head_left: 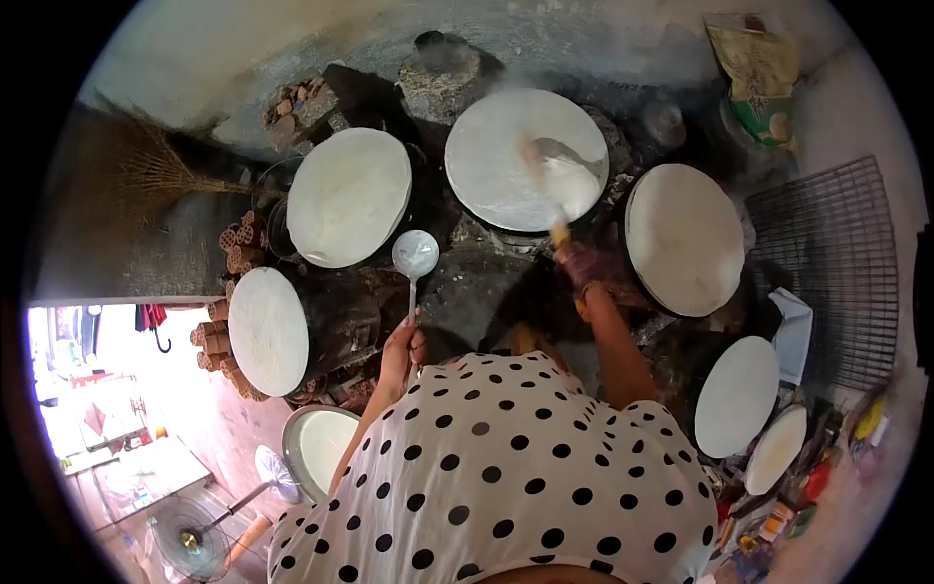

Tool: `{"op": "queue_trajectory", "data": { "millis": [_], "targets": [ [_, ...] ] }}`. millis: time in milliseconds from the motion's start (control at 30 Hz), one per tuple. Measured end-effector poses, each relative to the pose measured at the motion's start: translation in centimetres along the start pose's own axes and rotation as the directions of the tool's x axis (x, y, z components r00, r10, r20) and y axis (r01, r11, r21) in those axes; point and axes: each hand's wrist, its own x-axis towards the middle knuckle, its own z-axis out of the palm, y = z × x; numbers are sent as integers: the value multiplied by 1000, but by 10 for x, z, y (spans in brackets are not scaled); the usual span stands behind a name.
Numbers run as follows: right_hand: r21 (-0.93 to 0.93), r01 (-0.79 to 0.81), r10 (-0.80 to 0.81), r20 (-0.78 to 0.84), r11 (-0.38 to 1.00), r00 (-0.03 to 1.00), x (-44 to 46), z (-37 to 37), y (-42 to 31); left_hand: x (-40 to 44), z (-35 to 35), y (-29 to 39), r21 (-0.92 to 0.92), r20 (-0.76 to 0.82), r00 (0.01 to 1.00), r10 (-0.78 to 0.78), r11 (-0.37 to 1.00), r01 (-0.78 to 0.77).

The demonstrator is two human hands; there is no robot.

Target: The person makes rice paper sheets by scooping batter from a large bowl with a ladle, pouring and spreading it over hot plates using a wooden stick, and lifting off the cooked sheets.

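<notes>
My left hand [404, 348] is closed round the handle of a metal ladle [416, 255], whose bowl is coated with white liquid. The ladle hangs between the upper left white round [348, 198] and the top middle one. Stretched forward, my right hand [582, 265] grips the yellowish handle of a spreading tool [561, 236]. The tool's far end is blurred over the right part of the top middle white round [496, 146], beside a white patch. Another white round [684, 239] lies to the right of my right hand.
More white rounds stand at the left [268, 331] and lower right [736, 397]. A basin of white liquid [321, 450] is at my lower left, near a fan [191, 538]. A straw broom [161, 175], stacked briquettes [243, 243] and a wire rack [827, 263] line the sides.
</notes>
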Motion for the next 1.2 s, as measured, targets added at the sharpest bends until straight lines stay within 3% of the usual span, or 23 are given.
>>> {"op": "queue_trajectory", "data": {
  "millis": [33, 67, 167, 200, 267, 300, 367, 467, 500, 533, 567, 600, 667, 700, 733, 833, 900, 933, 1033, 1100, 1133, 1167, 1200],
  "targets": [
    [92, 127, -132, 39, 988, 991, -13, 13, 7, 5, 3, 1, -11, -4, 1000, -24, 1000, 24],
    [97, 126, -130, 32, 987, 991, -21, 13, 22, 7, 7, 1, -27, -10, 1000, -27, 999, 27],
    [80, 368, -370, 13, 926, 929, 5, -7, 87, 9, 16, 4, -41, 12, 1000, -20, 999, 20],
    [149, 322, -325, -2, 935, 946, 32, -14, 120, 13, 15, 2, -31, 15, 1000, 0, 1000, 0],
    [433, 21, -52, 59, 901, 997, 55, -41, 103, 22, 14, 0, -44, 22, 1000, -10, 999, 11],
    [602, -237, 151, 190, 762, 970, 49, -60, 58, 24, 14, 0, -65, 18, 1000, -15, 998, 17],
    [546, -99, 127, -14, 832, 992, 49, -63, -12, 24, 18, 0, -45, 30, 1000, -6, 999, 7],
    [704, -157, 195, 26, 692, 980, 59, -41, -70, 25, 21, 2, -11, 41, 999, -3, 1000, 4],
    [646, -105, 107, 36, 756, 994, 33, -42, -82, 26, 22, 3, 1, 48, 999, -5, 1000, 5],
    [459, 291, -174, -281, 839, 944, 34, -25, -65, 25, 24, 4, -1, 53, 999, 3, 1000, -3],
    [152, 608, -472, -496, 779, 729, 40, -2, -43, 21, 24, 5, 2, 42, 999, 6, 1000, -6],
    [224, 504, -331, -528, 834, 782, 34, 7, -24, 18, 24, 5, 4, 30, 999, 12, 1000, -12],
    [-15, 211, -179, -592, 977, 786, -11, 7, -24, 18, 16, 3, 5, 41, 999, 26, 1000, -26],
    [-14, 214, -181, -592, 977, 785, 5, 20, -12, 19, 12, 3, 11, 52, 998, 31, 999, -32],
    [63, 347, -240, -607, 936, 758, 34, 47, 17, 17, 13, 4, 13, 30, 999, 13, 1000, -13],
    [18, 239, -198, -502, 971, 842, 9, 34, -69, 20, 4, 1, 26, 39, 999, -18, 1000, 17],
    [191, 315, -290, -150, 929, 945, 40, 25, -54, 20, 3, 3, 60, 33, 999, -33, 998, 30],
    [34, 244, -235, -163, 969, 958, 41, 13, -46, 21, 4, 5, 90, 31, 999, -44, 995, 41],
    [-73, 264, -273, -312, 962, 910, 4, -16, -40, 14, 14, 7, 65, 24, 1000, 0, 998, -1],
    [-109, 63, -104, -433, 992, 895, 3, 0, -20, 11, 19, 9, 93, 14, 999, 29, 995, -31],
    [237, 234, -86, -505, 943, 859, 19, 15, -3, 12, 22, 12, 115, 7, 1000, 7, 993, -8],
    [515, 422, -67, -573, 746, 817, 23, 21, -5, 12, 23, 13, 138, -3, 1000, -20, 990, 21],
    [252, 249, -141, -381, 935, 914, 36, 9, -5, 14, 24, 14, 142, -3, 1000, -21, 990, 22]
  ]
}}
